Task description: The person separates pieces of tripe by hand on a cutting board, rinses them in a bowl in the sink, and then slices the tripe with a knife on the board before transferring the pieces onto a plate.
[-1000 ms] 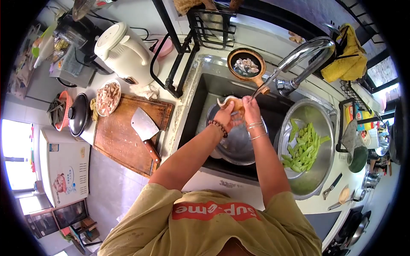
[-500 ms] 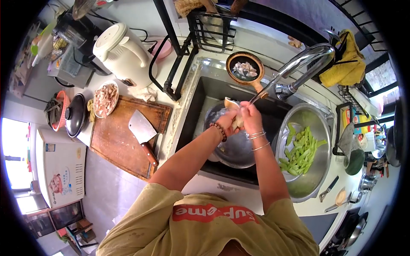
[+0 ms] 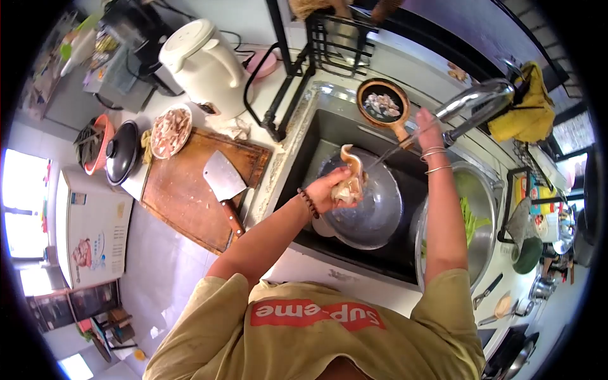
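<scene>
My left hand (image 3: 328, 191) is closed around a pale, wet piece of meat (image 3: 353, 177), whose curled end sticks up past the fingers. It is above a round metal basin (image 3: 378, 223) with water in it, set in the dark sink (image 3: 306, 235). Beside the chrome tap (image 3: 472, 100), my right hand (image 3: 429, 132) is raised and blurred. Whether its fingers grip the tap is unclear. A thin stream of water runs down toward the basin near the meat.
Left of the sink, a cleaver (image 3: 223, 180) lies on a wooden cutting board (image 3: 180, 199), near a plate of sliced meat (image 3: 170, 131) and a white kettle (image 3: 206, 69). A small handled pan (image 3: 400, 132) sits behind the sink. A metal bowl (image 3: 484, 253) holds green vegetable pieces (image 3: 470, 221) at right.
My right hand has left the meat and moved up and right to the tap. My left hand now holds the meat alone, slightly lower. The view has shifted.
</scene>
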`<control>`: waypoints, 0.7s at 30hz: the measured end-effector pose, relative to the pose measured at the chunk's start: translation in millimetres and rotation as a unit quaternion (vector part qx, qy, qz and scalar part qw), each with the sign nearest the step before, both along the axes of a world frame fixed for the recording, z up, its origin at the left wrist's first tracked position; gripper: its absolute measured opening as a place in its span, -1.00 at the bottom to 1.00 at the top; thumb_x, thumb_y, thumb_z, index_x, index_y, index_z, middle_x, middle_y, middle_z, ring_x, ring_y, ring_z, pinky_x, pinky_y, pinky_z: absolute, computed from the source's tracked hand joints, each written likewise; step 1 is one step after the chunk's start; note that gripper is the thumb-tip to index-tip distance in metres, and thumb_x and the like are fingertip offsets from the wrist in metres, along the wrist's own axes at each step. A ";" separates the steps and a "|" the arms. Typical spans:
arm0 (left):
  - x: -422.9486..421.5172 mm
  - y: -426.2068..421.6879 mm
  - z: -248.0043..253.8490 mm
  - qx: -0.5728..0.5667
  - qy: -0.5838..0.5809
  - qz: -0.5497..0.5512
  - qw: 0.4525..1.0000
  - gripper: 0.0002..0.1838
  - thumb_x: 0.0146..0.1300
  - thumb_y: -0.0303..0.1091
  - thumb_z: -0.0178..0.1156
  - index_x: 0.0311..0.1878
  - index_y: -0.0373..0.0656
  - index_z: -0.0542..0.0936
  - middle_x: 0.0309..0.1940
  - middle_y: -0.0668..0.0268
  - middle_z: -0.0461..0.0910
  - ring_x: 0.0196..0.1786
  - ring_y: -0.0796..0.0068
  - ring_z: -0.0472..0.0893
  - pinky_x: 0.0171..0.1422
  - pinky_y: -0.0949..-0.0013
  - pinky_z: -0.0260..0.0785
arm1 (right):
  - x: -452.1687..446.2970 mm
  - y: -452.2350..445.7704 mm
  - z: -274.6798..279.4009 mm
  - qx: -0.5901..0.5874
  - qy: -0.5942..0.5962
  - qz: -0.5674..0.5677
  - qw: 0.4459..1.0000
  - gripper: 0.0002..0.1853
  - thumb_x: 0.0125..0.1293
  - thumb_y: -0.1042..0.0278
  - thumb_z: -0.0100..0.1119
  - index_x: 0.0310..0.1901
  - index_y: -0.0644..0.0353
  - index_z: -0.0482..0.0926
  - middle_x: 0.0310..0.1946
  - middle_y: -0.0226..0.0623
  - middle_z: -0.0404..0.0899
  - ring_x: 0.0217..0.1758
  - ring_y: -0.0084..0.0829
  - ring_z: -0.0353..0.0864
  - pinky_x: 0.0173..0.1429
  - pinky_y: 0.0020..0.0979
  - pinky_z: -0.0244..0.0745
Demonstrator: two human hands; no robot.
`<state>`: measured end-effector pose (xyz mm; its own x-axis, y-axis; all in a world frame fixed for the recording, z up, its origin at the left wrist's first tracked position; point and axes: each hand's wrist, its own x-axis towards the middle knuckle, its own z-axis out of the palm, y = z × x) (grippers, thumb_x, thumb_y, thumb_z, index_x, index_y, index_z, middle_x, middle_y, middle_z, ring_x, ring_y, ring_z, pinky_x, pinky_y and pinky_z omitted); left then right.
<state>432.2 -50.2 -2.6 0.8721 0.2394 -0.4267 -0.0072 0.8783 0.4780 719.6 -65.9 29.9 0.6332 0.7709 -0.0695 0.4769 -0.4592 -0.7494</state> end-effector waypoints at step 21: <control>-257.3 11.5 27.7 0.324 0.180 0.370 0.852 -0.69 0.08 -0.38 0.18 -0.16 -0.14 0.30 -0.39 0.30 0.49 -0.39 0.60 0.50 -0.35 0.52 0.37 | -299.4 -48.4 16.7 0.033 0.001 0.350 0.936 -0.73 0.12 0.42 0.06 -0.11 0.21 0.38 -0.41 -0.17 0.51 -0.34 -0.19 0.52 -0.26 -0.30 0.43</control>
